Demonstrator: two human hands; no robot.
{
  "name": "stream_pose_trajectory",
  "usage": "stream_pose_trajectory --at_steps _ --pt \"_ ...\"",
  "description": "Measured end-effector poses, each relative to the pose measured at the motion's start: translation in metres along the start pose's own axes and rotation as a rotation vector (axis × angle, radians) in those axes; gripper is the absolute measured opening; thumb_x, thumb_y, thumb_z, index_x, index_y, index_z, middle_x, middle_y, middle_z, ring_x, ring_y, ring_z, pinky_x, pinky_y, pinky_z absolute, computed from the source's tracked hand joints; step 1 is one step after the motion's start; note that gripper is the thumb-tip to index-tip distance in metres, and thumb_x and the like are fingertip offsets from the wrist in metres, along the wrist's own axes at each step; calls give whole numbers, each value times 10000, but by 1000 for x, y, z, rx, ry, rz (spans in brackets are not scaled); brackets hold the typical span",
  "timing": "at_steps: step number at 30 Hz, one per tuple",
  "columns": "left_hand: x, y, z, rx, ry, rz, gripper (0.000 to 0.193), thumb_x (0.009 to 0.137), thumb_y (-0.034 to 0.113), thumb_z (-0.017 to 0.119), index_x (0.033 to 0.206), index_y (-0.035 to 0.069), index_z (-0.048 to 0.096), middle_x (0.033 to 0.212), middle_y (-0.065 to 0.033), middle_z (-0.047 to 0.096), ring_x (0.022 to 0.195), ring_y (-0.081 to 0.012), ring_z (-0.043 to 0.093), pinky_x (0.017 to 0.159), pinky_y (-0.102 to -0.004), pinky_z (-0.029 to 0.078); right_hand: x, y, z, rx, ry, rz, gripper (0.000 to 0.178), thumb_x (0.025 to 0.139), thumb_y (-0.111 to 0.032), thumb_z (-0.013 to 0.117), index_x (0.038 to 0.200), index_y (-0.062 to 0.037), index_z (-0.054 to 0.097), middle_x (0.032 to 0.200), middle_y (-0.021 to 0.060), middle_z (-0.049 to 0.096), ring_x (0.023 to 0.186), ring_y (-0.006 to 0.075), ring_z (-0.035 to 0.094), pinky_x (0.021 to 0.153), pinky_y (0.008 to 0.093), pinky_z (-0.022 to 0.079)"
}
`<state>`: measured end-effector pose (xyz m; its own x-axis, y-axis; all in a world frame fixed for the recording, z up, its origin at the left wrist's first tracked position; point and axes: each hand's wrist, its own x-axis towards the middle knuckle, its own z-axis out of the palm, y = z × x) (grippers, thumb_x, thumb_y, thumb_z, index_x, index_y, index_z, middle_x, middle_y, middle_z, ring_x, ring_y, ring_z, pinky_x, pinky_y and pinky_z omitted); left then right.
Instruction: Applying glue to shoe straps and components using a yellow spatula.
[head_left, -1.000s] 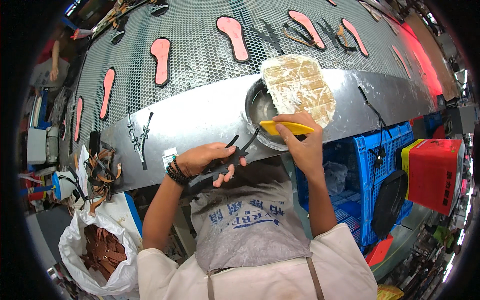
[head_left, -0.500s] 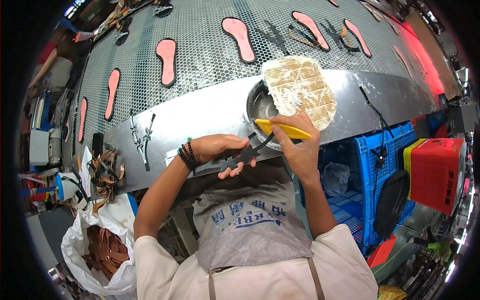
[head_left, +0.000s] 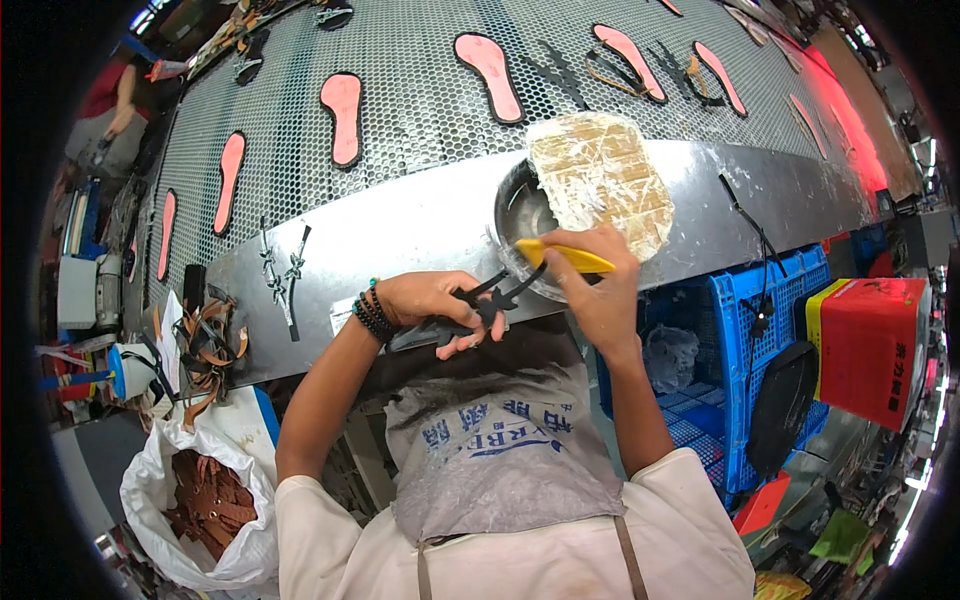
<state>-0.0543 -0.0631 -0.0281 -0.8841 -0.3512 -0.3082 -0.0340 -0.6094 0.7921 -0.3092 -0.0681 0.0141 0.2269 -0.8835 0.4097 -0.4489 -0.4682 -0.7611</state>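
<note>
My left hand point(head_left: 432, 300), with dark beads at the wrist, is closed around a black strap piece point(head_left: 496, 302) with several branching ends. Two of those ends stick up past the fingers toward my right hand. In my right hand point(head_left: 608, 285) is a flat yellow tool point(head_left: 578, 258), pinched between thumb and fingers, its tip close to a strap end; whether they touch I cannot tell. Just beyond is a round metal pot point(head_left: 507, 205), partly covered by a tan, tape-wrapped board point(head_left: 600, 180) smeared with whitish residue.
A mesh conveyor point(head_left: 410, 100) carries several pink-topped insoles point(head_left: 342, 120) past the metal ledge point(head_left: 400, 215). Black knotted straps point(head_left: 285, 265) lie on the ledge at left. A white sack point(head_left: 140, 500) of brown pieces stands lower left; a blue crate point(head_left: 740, 340) and red box point(head_left: 870, 350) stand right.
The insoles on the conveyor have shifted slightly rightward. My left fingers have rolled the strap piece so its ends point higher. The yellow tool has moved slightly. Another person's arm now shows at far left.
</note>
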Motion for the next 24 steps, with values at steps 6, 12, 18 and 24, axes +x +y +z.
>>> stream_pose_trajectory --at_steps 6,12,18,24 --pt "-20 -6 31 -576 689 803 330 1064 165 470 1384 92 434 1233 -190 611 1131 -329 641 1009 -506 527 -3 -10 -12 252 268 228 131 860 12 704 987 17 736 981 120 702 840 191 616 789 296 512" --pt "12 -18 20 -859 768 1297 323 1054 116 496 1371 123 432 1341 -204 518 1320 -347 493 1172 -513 392 -10 -33 11 444 127 233 145 923 -19 587 1050 17 646 1096 121 531 886 190 599 719 283 537" --pt "28 -27 14 -789 891 1387 327 1051 140 514 1368 150 437 1333 -193 523 1313 -327 492 1165 -459 403 -20 -33 34 403 70 134 123 932 -38 545 1039 10 581 1098 135 493 852 172 573 698 281 540" --pt "34 -33 11 -807 916 1402 310 1056 126 491 1362 148 448 1332 -193 528 1321 -330 476 1177 -462 384 -17 -37 35 488 205 174 86 929 -25 543 1005 10 563 1102 129 490 862 156 563 682 268 540"
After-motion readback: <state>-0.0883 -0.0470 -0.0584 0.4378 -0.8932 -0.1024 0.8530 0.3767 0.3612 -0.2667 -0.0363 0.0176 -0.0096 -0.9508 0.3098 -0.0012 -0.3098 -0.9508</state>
